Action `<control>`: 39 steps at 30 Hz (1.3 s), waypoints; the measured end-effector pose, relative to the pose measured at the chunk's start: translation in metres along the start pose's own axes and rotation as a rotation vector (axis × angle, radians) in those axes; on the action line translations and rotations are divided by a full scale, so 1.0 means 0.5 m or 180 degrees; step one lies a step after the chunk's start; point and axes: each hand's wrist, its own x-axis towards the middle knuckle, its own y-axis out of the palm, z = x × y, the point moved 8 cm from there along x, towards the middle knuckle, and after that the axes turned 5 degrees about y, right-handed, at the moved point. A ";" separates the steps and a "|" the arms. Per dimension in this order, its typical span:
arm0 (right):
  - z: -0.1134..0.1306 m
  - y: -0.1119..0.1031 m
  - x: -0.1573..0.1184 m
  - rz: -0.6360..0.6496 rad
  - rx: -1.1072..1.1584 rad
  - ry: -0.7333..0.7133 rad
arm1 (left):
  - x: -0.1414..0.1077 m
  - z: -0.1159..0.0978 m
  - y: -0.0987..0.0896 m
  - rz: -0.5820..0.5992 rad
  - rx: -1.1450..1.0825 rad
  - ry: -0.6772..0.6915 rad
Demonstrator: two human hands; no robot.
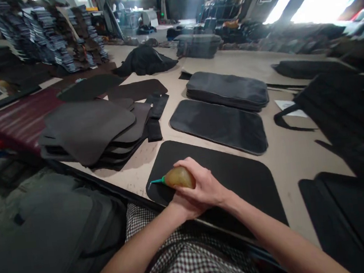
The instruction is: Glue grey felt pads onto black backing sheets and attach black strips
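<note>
My right hand (203,184) is wrapped round a squeeze glue bottle (179,178) with a yellowish body and a green nozzle. The bottle lies tilted on its side, and its thin tip points left, just over the left edge of a flat black panel (235,172) with rounded corners. A small pale streak shows on the panel by the tip. Beneath my right hand is my left hand (188,206), low over the panel's near edge. Its fingers are hidden, so I cannot see whether it grips anything.
Left of the panel lies a loose stack of dark grey pieces (92,129). Beyond it sit a dark padded panel (218,125) and a pile of similar panels (225,88). Black bag parts (349,218) lie at right; tall stacks (49,37) stand at back left.
</note>
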 end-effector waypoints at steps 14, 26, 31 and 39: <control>-0.159 -0.096 0.087 -0.1262 -0.0401 0.0562 | 0.012 -0.030 -0.078 -0.0012 0.0390 0.0386; -0.200 -0.228 -0.007 -0.1443 -0.0593 0.0799 | 0.012 -0.036 -0.073 0.0033 0.0589 0.0436; -0.244 -0.339 -0.154 -0.1575 -0.0873 0.1197 | 0.016 -0.039 -0.066 0.0055 0.0751 0.0513; -0.282 -0.483 -0.407 -0.2146 -0.1322 0.1922 | 0.018 -0.035 -0.046 0.0160 0.1038 0.0605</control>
